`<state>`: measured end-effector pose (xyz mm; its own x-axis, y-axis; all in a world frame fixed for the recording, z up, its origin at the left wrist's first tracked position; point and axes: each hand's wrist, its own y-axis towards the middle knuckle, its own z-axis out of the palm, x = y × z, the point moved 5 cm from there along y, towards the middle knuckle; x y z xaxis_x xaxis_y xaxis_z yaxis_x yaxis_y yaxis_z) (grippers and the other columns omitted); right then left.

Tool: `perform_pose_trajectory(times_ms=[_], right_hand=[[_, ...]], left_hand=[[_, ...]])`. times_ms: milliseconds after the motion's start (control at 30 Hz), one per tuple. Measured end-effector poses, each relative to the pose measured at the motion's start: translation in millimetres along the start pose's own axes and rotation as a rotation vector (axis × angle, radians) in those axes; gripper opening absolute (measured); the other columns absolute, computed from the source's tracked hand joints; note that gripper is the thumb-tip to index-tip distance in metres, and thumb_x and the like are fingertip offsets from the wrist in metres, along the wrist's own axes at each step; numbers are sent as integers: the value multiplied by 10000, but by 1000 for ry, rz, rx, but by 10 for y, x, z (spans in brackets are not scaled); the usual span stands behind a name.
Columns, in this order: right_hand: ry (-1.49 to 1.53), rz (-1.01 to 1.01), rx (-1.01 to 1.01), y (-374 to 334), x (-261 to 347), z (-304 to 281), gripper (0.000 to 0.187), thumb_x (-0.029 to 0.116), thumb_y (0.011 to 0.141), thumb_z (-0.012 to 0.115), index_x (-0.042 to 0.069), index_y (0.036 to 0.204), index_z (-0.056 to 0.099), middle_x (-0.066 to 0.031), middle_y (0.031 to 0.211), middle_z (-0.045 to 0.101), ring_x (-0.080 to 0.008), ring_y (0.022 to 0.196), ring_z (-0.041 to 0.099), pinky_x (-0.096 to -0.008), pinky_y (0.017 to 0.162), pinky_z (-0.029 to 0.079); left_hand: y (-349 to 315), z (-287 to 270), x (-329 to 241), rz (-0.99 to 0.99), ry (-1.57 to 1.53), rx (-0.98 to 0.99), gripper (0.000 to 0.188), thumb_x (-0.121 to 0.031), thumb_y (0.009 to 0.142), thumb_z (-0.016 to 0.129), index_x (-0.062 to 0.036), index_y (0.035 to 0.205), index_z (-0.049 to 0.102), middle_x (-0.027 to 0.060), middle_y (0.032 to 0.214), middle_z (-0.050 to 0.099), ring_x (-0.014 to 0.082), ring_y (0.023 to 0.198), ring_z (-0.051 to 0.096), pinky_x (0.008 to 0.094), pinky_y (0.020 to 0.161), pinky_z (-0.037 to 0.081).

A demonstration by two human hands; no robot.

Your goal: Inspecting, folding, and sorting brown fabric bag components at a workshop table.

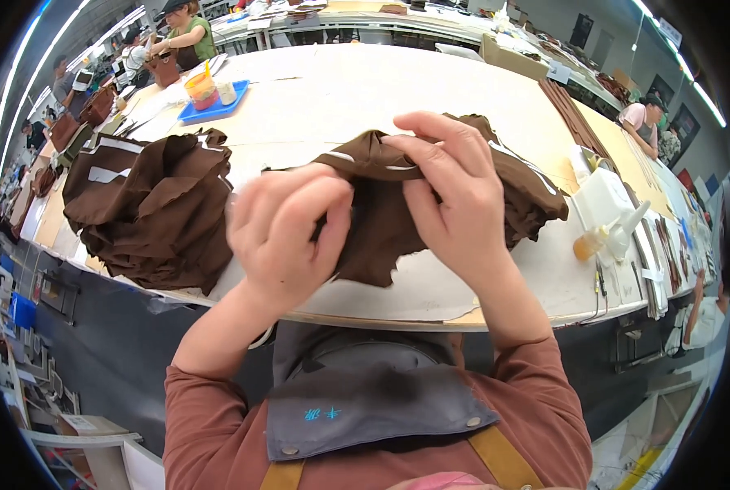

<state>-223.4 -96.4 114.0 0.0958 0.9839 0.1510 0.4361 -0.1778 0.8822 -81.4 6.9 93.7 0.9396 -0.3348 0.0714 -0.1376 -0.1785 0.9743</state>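
A dark brown piece of fabric (373, 233) with a white strip along its edge hangs between my hands above the table's front part. My left hand (287, 233) is curled closed, gripping the fabric's left edge between thumb and fingers. On the other side my right hand (455, 184) pinches the folded upper edge with thumb and fingertips. To the left lies a big heap of similar brown fabric pieces (152, 204), some with white strips. Another brown fabric pile (532, 196) with white strips sits just behind and right of my right hand.
A blue tray (215, 102) with an orange-and-yellow tub stands at the back left. To the right are a white container (602, 200), a small bottle with amber liquid (589, 245) and brown strips (573, 118). Other people work at the left and right edges.
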Motion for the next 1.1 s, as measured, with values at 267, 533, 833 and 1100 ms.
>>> perform_pose_trajectory(times_ms=[267,533,833,1100], right_hand=[[753,586,436,-108,-162,124,217,27,865,616,33,1081,640,-2,813,633,-73,697,552,-217,634,451],[1092,939,666,-371,-445,356,138,109,834,647,1,918,668,-2,853,658,-65,789,588,-200,730,453],[1084,869,686,-420,-572,509,197,152,845,683,13,984,670,1,901,654,-76,828,582,-223,756,454],[-162,-6,59,-57,-183,238,163,-60,774,681,20,914,665,-98,1002,616,-224,924,609,-305,784,484]], left_hand=[[-84,-59,268,-576,-493,412,360,37,820,675,-52,1169,652,46,921,687,147,816,662,232,764,520],[-425,133,318,-1198,-1198,727,218,-83,952,590,24,1133,652,33,1028,684,79,945,620,224,836,490],[-527,240,402,-1300,-1207,667,198,-66,949,576,18,1111,653,38,1031,681,83,919,628,227,822,496],[-137,270,195,-559,-630,298,293,-78,887,663,-39,1173,617,84,966,670,144,785,670,262,693,550]])
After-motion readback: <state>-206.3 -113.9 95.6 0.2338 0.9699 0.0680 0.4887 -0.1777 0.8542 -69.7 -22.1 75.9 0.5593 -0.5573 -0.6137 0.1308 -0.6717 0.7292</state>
